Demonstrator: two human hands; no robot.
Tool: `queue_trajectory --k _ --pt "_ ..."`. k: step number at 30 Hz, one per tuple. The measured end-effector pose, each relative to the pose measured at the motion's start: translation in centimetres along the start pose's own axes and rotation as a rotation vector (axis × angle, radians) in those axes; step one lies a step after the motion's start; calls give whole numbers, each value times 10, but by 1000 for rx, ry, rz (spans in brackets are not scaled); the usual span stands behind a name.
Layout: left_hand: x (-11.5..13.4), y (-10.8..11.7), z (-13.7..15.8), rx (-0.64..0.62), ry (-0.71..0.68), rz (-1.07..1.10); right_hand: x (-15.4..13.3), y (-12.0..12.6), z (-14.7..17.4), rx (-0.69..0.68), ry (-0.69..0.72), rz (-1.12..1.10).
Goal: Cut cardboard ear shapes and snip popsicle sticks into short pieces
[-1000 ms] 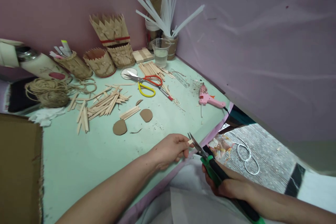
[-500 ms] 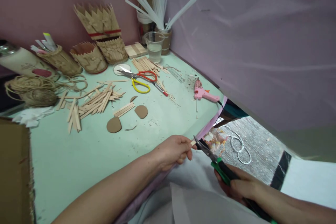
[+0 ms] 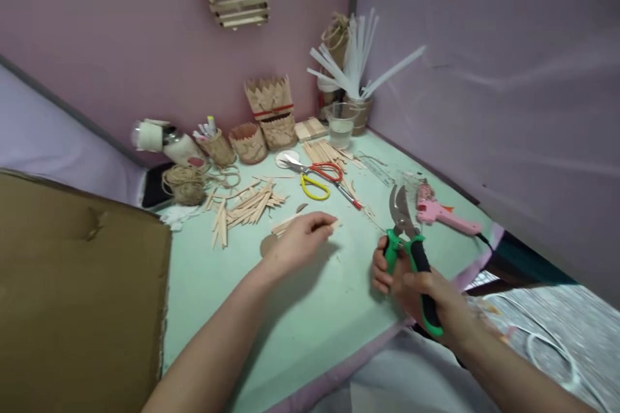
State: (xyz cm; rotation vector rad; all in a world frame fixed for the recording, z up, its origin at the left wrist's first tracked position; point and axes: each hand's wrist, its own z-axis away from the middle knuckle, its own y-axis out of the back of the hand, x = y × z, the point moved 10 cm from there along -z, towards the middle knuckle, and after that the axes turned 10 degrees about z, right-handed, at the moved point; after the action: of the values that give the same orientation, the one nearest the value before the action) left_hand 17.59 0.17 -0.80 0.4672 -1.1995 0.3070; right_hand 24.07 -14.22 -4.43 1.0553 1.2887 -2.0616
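Note:
My left hand (image 3: 303, 239) is closed on a short wooden stick (image 3: 336, 224) above the green tabletop, its end poking out past the fingertips. In my right hand (image 3: 411, 290) are green-and-black pruning shears (image 3: 404, 232), blades pointing up and parted. Under and beside my left hand are a brown cardboard disc (image 3: 268, 246), partly covered, and a few wooden sticks (image 3: 285, 224) side by side. A pile of loose wooden sticks (image 3: 252, 208) lies to the left. Scissors with red and yellow handles (image 3: 314, 177) rest beyond my left hand.
At the right edge lies a pink glue gun (image 3: 445, 214). Stick-covered pots (image 3: 248, 143), a clear cup of liquid (image 3: 340, 126) and white glue sticks (image 3: 358, 55) stand along the back. A twine ball (image 3: 184, 186) and a large cardboard piece (image 3: 82, 297) are at left.
Both hands have come from the table's front edge to over the tabletop and moved apart. The shears have left the stick and now point upward. The view has swung left.

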Motion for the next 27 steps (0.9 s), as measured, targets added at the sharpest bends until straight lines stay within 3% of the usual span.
queue_trajectory --k 4,7,12,17,22,27 --pt "15 90 3 387 -117 -316 14 2 -21 5 -52 -28" --pt "2 116 -2 416 -61 -404 18 6 -26 -14 -85 -56" --pt "-24 111 -15 339 -11 -428 17 5 -26 -50 -77 -79" --pt "-35 105 -19 329 32 -423 16 5 -24 -30 -90 -69" --pt "-40 120 -17 379 51 -356 16 6 -24 -28 -96 -56" --pt "-38 134 -13 347 65 -325 24 11 -28 -64 -84 -69"
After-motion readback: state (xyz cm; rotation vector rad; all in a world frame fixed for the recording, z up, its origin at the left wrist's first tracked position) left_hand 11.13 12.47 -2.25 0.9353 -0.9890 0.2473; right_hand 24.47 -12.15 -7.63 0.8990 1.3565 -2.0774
